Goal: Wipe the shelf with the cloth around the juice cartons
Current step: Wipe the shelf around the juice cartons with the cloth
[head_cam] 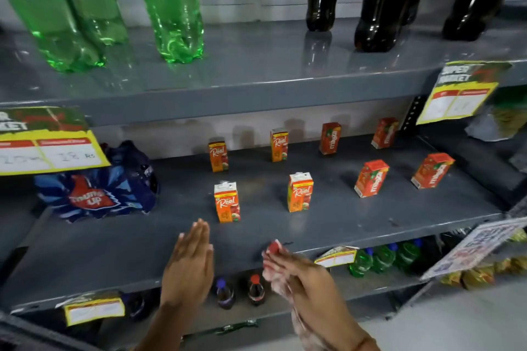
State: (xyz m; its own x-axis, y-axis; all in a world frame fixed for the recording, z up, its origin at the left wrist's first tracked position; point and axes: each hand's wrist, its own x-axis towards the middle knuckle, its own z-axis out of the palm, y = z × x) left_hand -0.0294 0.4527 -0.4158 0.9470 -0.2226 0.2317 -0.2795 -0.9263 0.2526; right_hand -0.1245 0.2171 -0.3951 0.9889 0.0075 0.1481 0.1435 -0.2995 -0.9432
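Several small orange and red juice cartons stand spaced apart on the grey middle shelf; the nearest ones are an orange carton and another. My right hand is shut on a pale pink and red cloth, held at the shelf's front edge. My left hand is flat with fingers together and holds nothing, hovering over the shelf's front, just below and left of the nearest orange carton.
A blue wrapped pack of bottles sits at the shelf's left. Green bottles and dark cola bottles stand on the shelf above. Yellow price tags hang from shelf edges. Small bottles stand on the lower shelf.
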